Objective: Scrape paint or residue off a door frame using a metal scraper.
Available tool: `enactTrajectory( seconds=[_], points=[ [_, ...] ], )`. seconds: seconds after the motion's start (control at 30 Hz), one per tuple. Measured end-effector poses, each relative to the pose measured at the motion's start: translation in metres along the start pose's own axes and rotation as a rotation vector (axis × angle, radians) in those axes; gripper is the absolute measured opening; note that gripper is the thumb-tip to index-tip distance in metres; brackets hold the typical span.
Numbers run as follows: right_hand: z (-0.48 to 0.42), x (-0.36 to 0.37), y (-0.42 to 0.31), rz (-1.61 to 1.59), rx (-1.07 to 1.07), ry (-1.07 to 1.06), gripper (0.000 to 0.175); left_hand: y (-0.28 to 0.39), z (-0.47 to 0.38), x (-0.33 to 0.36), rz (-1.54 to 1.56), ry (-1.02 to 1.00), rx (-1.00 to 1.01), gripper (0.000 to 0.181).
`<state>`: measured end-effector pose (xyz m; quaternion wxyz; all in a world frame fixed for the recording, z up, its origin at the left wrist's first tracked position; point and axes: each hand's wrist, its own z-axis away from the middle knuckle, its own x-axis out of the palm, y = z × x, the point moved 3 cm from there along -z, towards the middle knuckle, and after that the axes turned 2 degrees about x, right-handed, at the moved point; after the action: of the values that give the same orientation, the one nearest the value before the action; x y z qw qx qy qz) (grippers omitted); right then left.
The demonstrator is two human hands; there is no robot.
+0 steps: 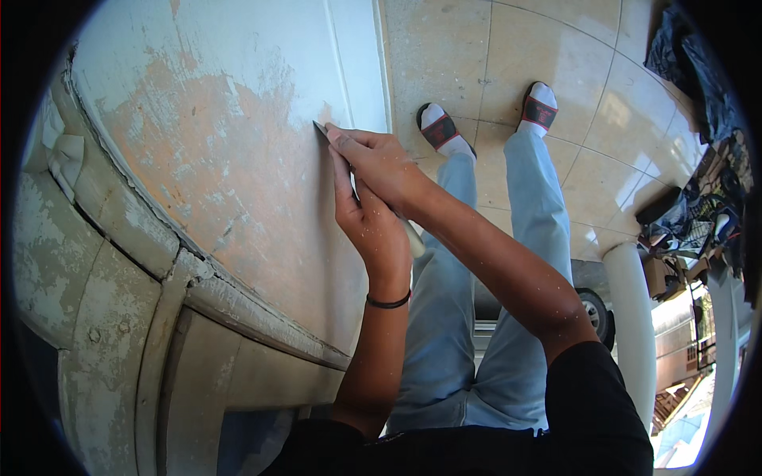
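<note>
Both hands are together at a painted wall (256,178) whose pale blue-white coat is worn off in a wide patch, baring an orange-beige layer. My right hand (384,163) is closed round a scraper, and its thin metal blade (320,127) touches the wall near the upper edge of that patch. Just below it, my left hand (369,214) grips the same tool, its fingers reaching up towards the blade. The scraper's pale handle (415,239) sticks out behind the left wrist. Pale flecks dot both hands and forearms.
A cracked wooden frame (238,303) with flaking paint runs along the left and below the wall patch. Floor tiles (536,41) lie under my slippered feet. At the right are a white round column (634,333), a vehicle wheel (595,315), black plastic bags (693,77) and piled items.
</note>
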<state>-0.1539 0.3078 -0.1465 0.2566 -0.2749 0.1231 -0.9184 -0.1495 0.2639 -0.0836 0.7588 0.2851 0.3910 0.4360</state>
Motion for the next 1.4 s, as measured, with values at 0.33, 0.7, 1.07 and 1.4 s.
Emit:
enactTrajectory(
  seconds=[0.33,0.7,1.07,1.4],
  points=[
    [-0.025,-0.008,-0.003,-0.166,0.207,-0.077,0.059,-0.011,-0.038,0.003,0.184,-0.045,-0.178,0.047],
    [0.027,0.008,0.001,0.073,-0.033,-0.090,0.049,-0.010,0.011,-0.025,0.070,-0.131,-0.113,0.057],
    [0.019,0.016,-0.007,0.028,0.013,-0.023,0.049,-0.009,-0.003,-0.027,0.184,-0.103,-0.152,0.055],
    [-0.005,0.003,-0.011,-0.045,-0.011,0.041,0.050,-0.013,-0.023,-0.012,0.204,-0.139,-0.202,0.050]
  ],
)
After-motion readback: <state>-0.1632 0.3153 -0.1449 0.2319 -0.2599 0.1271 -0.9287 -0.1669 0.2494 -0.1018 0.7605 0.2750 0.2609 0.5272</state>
